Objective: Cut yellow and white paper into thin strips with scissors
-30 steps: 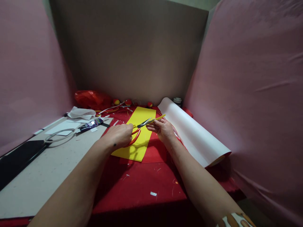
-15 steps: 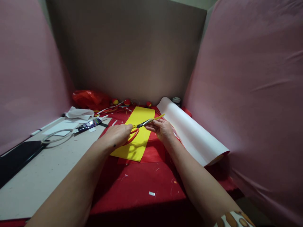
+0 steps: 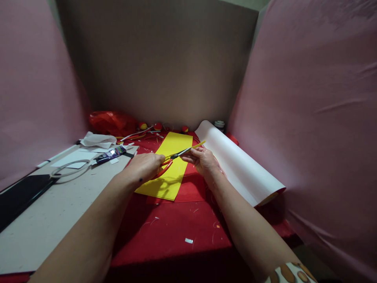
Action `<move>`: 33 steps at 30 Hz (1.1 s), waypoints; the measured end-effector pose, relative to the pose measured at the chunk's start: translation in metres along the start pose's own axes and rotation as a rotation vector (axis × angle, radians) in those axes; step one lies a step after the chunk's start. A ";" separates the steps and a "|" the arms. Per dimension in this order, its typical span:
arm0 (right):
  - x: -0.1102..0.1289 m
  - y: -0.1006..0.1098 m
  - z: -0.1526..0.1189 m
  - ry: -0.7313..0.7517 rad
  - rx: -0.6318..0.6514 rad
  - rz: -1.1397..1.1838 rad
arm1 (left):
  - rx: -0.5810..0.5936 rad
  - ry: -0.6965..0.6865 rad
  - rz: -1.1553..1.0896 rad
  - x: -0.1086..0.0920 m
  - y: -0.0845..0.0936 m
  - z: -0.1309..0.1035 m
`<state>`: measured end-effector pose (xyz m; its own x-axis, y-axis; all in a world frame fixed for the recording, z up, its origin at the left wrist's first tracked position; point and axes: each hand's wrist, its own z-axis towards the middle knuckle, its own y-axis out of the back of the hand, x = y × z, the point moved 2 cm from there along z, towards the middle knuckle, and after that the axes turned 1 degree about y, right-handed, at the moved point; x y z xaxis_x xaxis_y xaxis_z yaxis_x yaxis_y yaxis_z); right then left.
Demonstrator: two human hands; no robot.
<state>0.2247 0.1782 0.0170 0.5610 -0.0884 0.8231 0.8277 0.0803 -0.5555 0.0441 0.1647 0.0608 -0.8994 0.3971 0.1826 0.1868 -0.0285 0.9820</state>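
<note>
My left hand point(image 3: 149, 163) is closed at the red-handled scissors point(image 3: 166, 168), whose blades point toward my right hand point(image 3: 203, 159). In that right hand, thumb and fingers pinch a narrow yellow strip point(image 3: 202, 144), with its free end sticking out up and to the right. The blade tips lie by the pinching fingertips, against or very near the strip. Beneath both hands a yellow corrugated sheet point(image 3: 171, 143) lies across a red corrugated sheet point(image 3: 193, 186). The shadow of the hands and scissors falls on the yellow sheet.
To the right lies a white-backed roll point(image 3: 235, 163). A grey board point(image 3: 73, 204) on the left carries a purple tube point(image 3: 110, 154), a grey ring point(image 3: 70, 169) and papers. Red plastic point(image 3: 112, 122) and red-yellow balls point(image 3: 143, 126) sit along the back wall. Scraps point(image 3: 189, 240) dot the red cloth.
The scissor blades look closer together than before. Both hands have stayed almost in place, and the yellow strip is still pinched in my right hand.
</note>
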 end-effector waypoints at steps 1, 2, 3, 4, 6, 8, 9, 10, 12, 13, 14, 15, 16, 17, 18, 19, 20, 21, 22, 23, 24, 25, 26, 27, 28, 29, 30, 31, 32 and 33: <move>0.000 0.000 0.000 0.000 0.004 0.000 | 0.007 0.003 -0.005 0.000 0.001 -0.001; 0.001 0.000 0.000 0.001 0.010 0.001 | 0.019 0.004 -0.014 -0.001 0.002 -0.001; 0.001 0.000 -0.001 0.000 0.015 0.001 | 0.036 0.002 -0.021 -0.002 0.002 -0.002; 0.001 -0.001 -0.001 -0.002 0.021 0.000 | 0.056 -0.001 -0.025 -0.003 0.002 -0.003; 0.001 -0.001 -0.001 -0.010 0.048 -0.007 | 0.088 -0.004 -0.019 -0.005 0.003 -0.005; 0.000 -0.002 -0.001 -0.026 0.084 -0.018 | 0.090 -0.010 -0.004 -0.007 0.003 -0.006; -0.001 -0.002 -0.001 -0.034 0.100 -0.025 | 0.086 -0.010 0.001 -0.008 0.003 -0.006; -0.001 -0.003 -0.001 -0.037 0.112 -0.031 | 0.083 -0.009 0.006 -0.009 0.003 -0.006; -0.002 -0.003 -0.001 -0.038 0.121 -0.040 | 0.069 -0.004 0.019 -0.009 0.001 -0.005; -0.002 -0.003 -0.001 -0.037 0.123 -0.044 | 0.059 -0.001 0.026 -0.008 0.000 -0.004; -0.001 -0.003 -0.001 -0.035 0.122 -0.046 | 0.048 -0.001 0.031 -0.007 -0.002 -0.003; -0.001 -0.003 -0.001 -0.035 0.119 -0.046 | 0.038 -0.004 0.034 -0.007 -0.003 -0.002; -0.001 -0.003 -0.001 -0.036 0.116 -0.044 | 0.029 -0.009 0.032 -0.006 -0.004 -0.001; -0.001 -0.003 -0.001 -0.037 0.114 -0.040 | 0.026 -0.011 0.027 -0.005 -0.005 0.000; -0.001 -0.003 -0.001 -0.036 0.112 -0.035 | 0.025 -0.014 0.019 -0.005 -0.005 0.000; -0.001 -0.003 -0.002 -0.033 0.112 -0.030 | 0.026 -0.016 0.009 -0.005 -0.005 0.000; -0.001 -0.003 -0.001 -0.030 0.114 -0.026 | 0.028 -0.016 -0.003 -0.005 -0.005 0.000; -0.001 -0.003 -0.001 -0.027 0.116 -0.024 | 0.033 -0.016 -0.015 -0.005 -0.004 -0.001; -0.001 -0.003 -0.001 -0.024 0.116 -0.023 | 0.037 -0.018 -0.026 -0.005 -0.003 -0.001; -0.001 -0.003 -0.001 -0.022 0.116 -0.025 | 0.044 -0.020 -0.032 -0.006 -0.003 -0.001; -0.001 -0.003 -0.001 -0.023 0.116 -0.028 | 0.050 -0.021 -0.035 -0.006 -0.003 -0.001; -0.001 -0.003 -0.001 -0.027 0.116 -0.034 | 0.053 -0.021 -0.034 -0.007 -0.004 -0.001; -0.002 -0.003 -0.001 -0.032 0.118 -0.041 | 0.056 -0.020 -0.030 -0.007 -0.004 -0.001; -0.002 -0.003 -0.001 -0.036 0.121 -0.049 | 0.060 -0.020 -0.024 -0.007 -0.006 -0.001; -0.002 -0.003 -0.001 -0.038 0.123 -0.057 | 0.063 -0.018 -0.017 -0.007 -0.007 0.000; -0.003 -0.003 -0.001 -0.038 0.126 -0.063 | 0.062 -0.018 -0.011 -0.008 -0.008 0.000; -0.003 -0.003 -0.001 -0.035 0.129 -0.065 | 0.057 -0.022 -0.005 -0.008 -0.009 0.000; -0.004 -0.003 -0.001 -0.032 0.134 -0.066 | 0.051 -0.026 0.000 -0.008 -0.009 0.000; -0.004 -0.003 0.000 -0.029 0.137 -0.065 | 0.039 -0.032 0.003 -0.009 -0.009 0.000; -0.004 -0.003 0.000 -0.027 0.136 -0.064 | 0.026 -0.036 0.004 -0.009 -0.009 0.000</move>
<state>0.2197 0.1781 0.0154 0.5050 -0.0709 0.8602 0.8507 0.2095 -0.4822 0.0507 0.1618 0.0502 -0.8841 0.4294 0.1844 0.2010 -0.0069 0.9796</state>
